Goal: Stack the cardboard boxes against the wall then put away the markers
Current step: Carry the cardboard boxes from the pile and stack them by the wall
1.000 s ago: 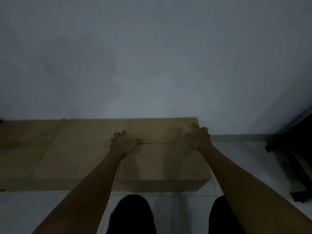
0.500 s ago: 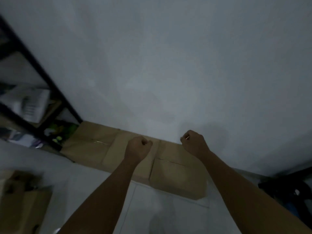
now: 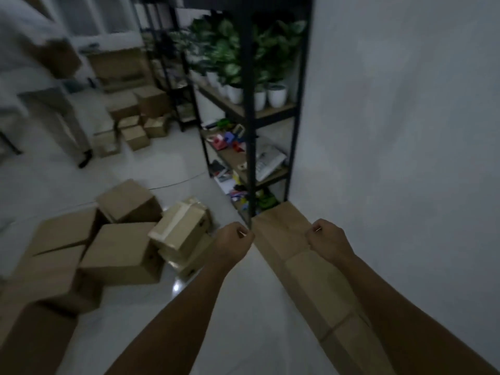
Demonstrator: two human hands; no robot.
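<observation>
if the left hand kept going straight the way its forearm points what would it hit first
Probably the black front post of the shelf unit, just past the left hand; depth is unclear, so it might slip by.

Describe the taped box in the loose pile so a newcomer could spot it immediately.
Start at the black shelving unit against the wall, then look down-left to the loose boxes on the floor. The taped box is nearest the shelving, tilted, and carries a pale tape strip its plain neighbours lack.

A dim room with a white wall (image 3: 405, 131), a shiny pale floor (image 3: 176, 163), and a black shelf (image 3: 249, 117) holding potted plants (image 3: 238, 58).
</observation>
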